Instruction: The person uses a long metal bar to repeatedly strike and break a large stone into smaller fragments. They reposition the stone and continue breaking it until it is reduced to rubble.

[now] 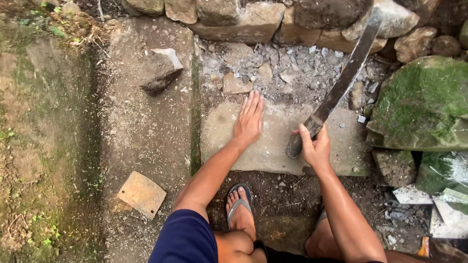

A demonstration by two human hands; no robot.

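At nine o'clock a mossy concrete strip (pixel 44 131) runs top to bottom, and beside it lies a bare cement path (pixel 146 131). On that path, toward eleven o'clock, sits a loose grey rock (pixel 158 69) with one pale face, and at seven o'clock a thin tan tile fragment (pixel 141 194) lies flat. A green seam of moss (pixel 195 117) divides the path from the flat stone slab (pixel 273 141) at the centre. The left hand (pixel 249 119) rests palm down on the slab's upper left part, fingers straight and together, released and grasping nothing; its fingertips reach the slab's far edge. Below it, at six o'clock, a foot in a grey flip-flop (pixel 239 207) stands on dark soil. Beyond the slab, at twelve o'clock, grey stone chips (pixel 292 65) lie scattered before a rough stone wall (pixel 253 19). The right hand (pixel 316 146) is clenched around the handle of a machete (pixel 341 80), whose dark blade slants up toward one o'clock, its tip over the wall stones. The handle's butt is close over the slab's lower right part; whether it touches, I cannot tell. At three o'clock a large moss-covered boulder (pixel 424 102) lies beside the slab, and at four o'clock pale broken sheet pieces (pixel 446 204) litter the ground
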